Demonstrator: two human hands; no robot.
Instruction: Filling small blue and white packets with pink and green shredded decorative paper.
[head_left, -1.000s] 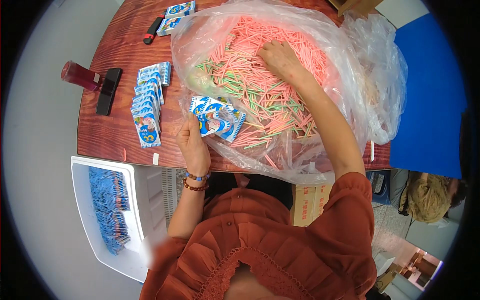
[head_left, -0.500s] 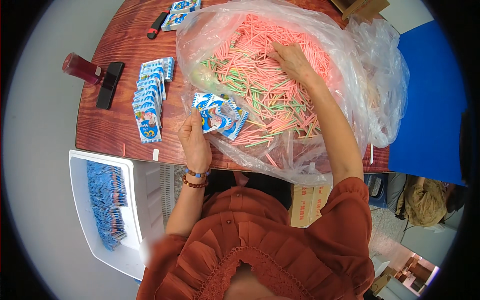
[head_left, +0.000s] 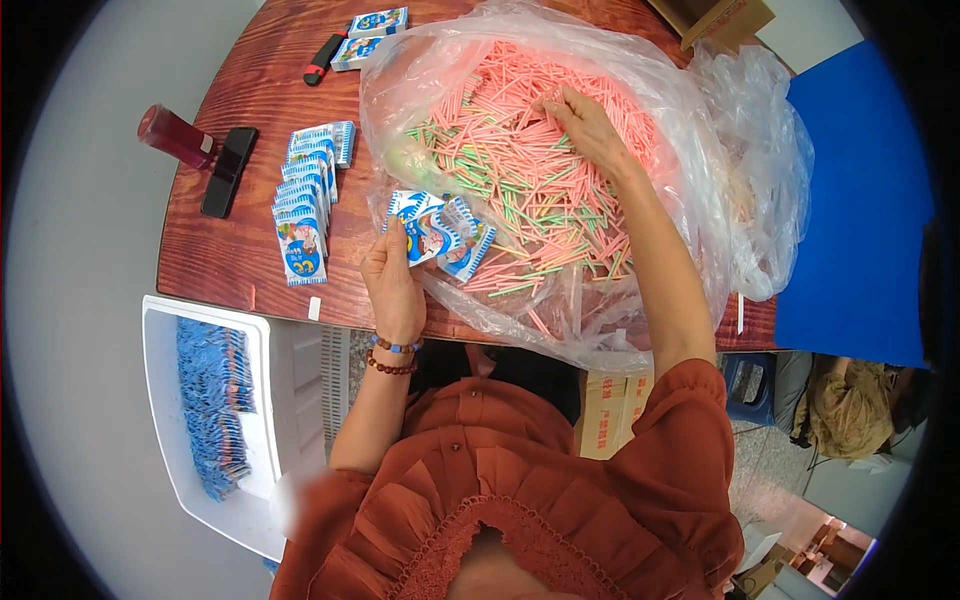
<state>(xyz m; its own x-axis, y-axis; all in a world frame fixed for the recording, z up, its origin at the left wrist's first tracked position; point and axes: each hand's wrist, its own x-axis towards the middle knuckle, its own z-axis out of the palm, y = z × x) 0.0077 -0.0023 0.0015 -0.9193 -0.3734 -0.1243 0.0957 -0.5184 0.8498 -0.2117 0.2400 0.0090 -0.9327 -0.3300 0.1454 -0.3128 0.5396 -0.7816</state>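
My left hand pinches several blue-and-white printed packets by their left side, fanned over the near left edge of a clear plastic bag. The bag lies spread wide around a large heap of thin sticks, mostly pink with some green and yellowish ones. Over the far middle of the heap, my right hand has its fingers curled together on pink sticks; how many they hold is hidden. On the table left of the bag, a row of overlapping packets of the same kind lies in a column.
A black phone and a red bottle lie by the table's left edge. A red-and-black box cutter rests near two small packs. Below left, a white tub holds many blue packets. A cardboard box stands far right.
The right hand's fingers have curled in more on the pink sticks, in nearly the same spot. The left hand still holds its packets. The whole view has shifted slightly.
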